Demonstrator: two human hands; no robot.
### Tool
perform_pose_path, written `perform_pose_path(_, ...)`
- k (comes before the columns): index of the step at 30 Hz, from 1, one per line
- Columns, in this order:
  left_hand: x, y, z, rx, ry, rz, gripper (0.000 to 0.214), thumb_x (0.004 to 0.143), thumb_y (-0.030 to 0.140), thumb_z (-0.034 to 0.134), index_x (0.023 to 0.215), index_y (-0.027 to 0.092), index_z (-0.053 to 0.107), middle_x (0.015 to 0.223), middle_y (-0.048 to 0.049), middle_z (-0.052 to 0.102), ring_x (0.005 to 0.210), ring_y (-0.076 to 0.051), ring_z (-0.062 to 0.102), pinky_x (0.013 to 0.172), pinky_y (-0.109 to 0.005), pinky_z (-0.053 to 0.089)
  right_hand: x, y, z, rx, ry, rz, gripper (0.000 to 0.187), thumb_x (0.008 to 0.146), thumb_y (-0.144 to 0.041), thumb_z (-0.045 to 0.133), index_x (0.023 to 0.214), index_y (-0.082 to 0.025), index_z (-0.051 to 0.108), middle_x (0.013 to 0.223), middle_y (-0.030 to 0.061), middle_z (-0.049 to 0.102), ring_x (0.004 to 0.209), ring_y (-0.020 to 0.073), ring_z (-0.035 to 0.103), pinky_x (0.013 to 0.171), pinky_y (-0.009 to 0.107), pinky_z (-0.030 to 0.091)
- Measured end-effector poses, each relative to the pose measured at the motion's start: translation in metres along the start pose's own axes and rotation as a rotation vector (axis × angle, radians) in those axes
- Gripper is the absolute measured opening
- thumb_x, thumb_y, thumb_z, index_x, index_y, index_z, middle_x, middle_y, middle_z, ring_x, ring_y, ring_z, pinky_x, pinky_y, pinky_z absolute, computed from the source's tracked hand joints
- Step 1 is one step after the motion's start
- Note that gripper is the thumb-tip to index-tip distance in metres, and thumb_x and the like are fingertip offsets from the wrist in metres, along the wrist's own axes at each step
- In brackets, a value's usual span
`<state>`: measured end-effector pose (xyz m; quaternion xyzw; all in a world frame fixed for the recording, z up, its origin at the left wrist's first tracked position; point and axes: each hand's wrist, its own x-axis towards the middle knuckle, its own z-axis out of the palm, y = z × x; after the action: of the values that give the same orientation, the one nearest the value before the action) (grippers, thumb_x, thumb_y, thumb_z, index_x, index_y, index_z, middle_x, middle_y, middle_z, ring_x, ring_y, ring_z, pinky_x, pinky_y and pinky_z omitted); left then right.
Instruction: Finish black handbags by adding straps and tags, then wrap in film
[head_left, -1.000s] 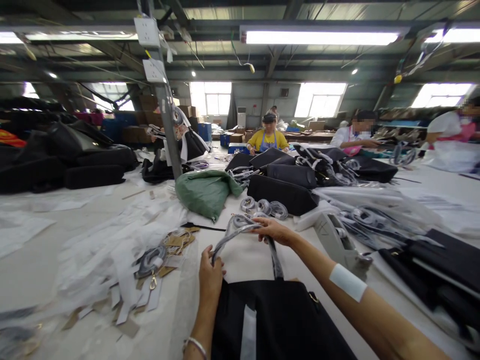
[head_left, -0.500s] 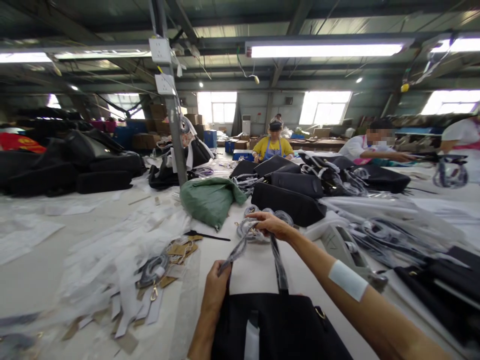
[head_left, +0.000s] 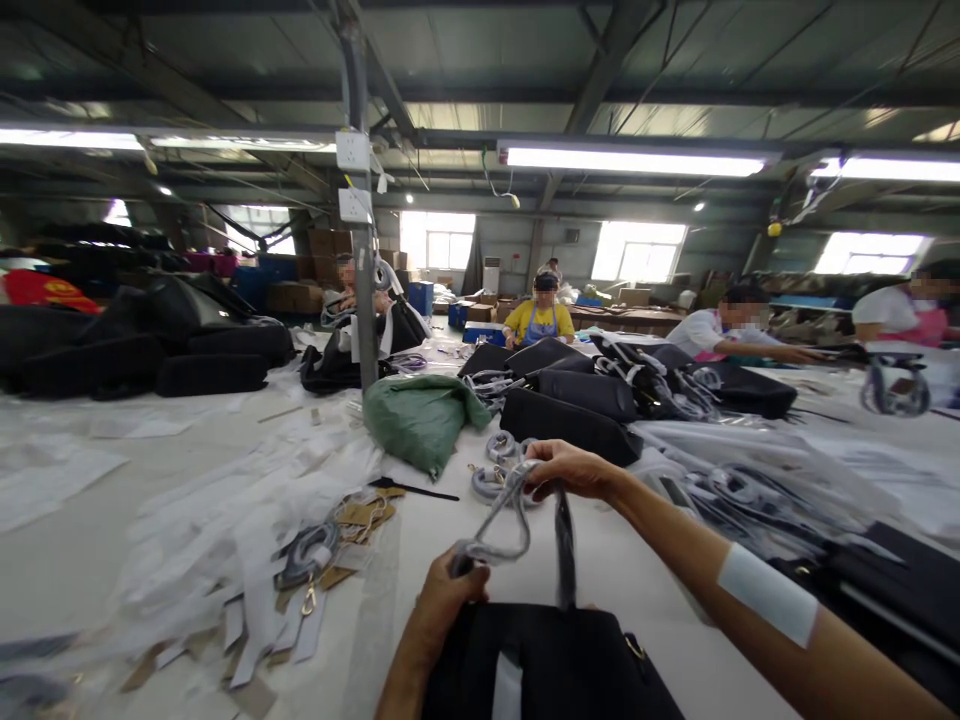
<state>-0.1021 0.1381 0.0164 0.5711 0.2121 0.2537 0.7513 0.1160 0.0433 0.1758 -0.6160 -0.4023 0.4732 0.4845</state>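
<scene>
A black handbag (head_left: 570, 655) stands upright close in front of me, with a strip of white material on its front and a gold ring at its right side. Its handle (head_left: 565, 555) is wrapped in clear plastic and rises in an arch. My right hand (head_left: 574, 470) grips the top of the arch, fingers closed. Low on the left, my left hand (head_left: 442, 600) pinches the same handle near the bag's top edge. Between both hands the wrapping hangs in a slack, greyish loop (head_left: 510, 540). Coiled straps (head_left: 491, 485) in plastic lie just beyond my right hand.
A green sack (head_left: 420, 420) lies ahead beside a metal post (head_left: 365, 320). Paper tags and a coiled strap with a gold clasp (head_left: 309, 600) rest on plastic sheets at left. Black bags (head_left: 570, 420) are piled ahead. Wrapped straps (head_left: 750, 490) lie at right. Co-workers stand across the table.
My right hand has moved slightly right and lower in view. The left stretch of handle wrapping, taut before, now bends in a slack loop. My left hand has shifted a little lower.
</scene>
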Motion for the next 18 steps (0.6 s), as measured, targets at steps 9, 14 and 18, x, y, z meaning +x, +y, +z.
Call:
perform_pose_path(9, 0.016, -0.014, -0.013, 0.029, 0.346, 0.014, 0.034, 0.063, 0.053, 0.061, 0.072, 0.023, 0.048, 0.044, 0.0112, 0.033, 0.037, -0.01, 0.033, 0.042, -0.024, 0.032, -0.042, 0.015, 0.022, -0.727, 0.046, 0.057, 0.037, 0.054, -0.022, 0.08, 0.085, -0.02, 0.06, 0.072, -0.0034, 0.062, 0.068, 0.0144, 0.06, 0.059, 0.023, 0.044)
perform_pose_path(14, 0.014, -0.012, -0.009, 0.37, 0.387, 0.009, 0.004, 0.073, 0.024, 0.06, 0.073, 0.022, 0.056, 0.062, 0.0018, 0.059, 0.064, -0.017, 0.058, 0.064, -0.026, 0.041, -0.029, 0.022, 0.029, -0.873, 0.419, -0.008, 0.011, 0.076, -0.017, 0.059, 0.084, -0.021, 0.065, 0.072, 0.0016, 0.062, 0.072, 0.0164, 0.061, 0.063, 0.024, 0.042)
perform_pose_path(18, 0.0, -0.008, -0.006, 0.646, 0.346, -0.058, 0.008, 0.078, 0.016, 0.056, 0.074, 0.023, 0.059, 0.075, -0.0033, 0.067, 0.081, -0.022, 0.064, 0.074, -0.03, 0.041, -0.015, 0.013, 0.025, -0.592, 0.356, 0.128, 0.009, 0.076, -0.023, 0.06, 0.078, -0.017, 0.065, 0.065, 0.0016, 0.062, 0.052, 0.0119, 0.057, 0.052, 0.023, 0.047)
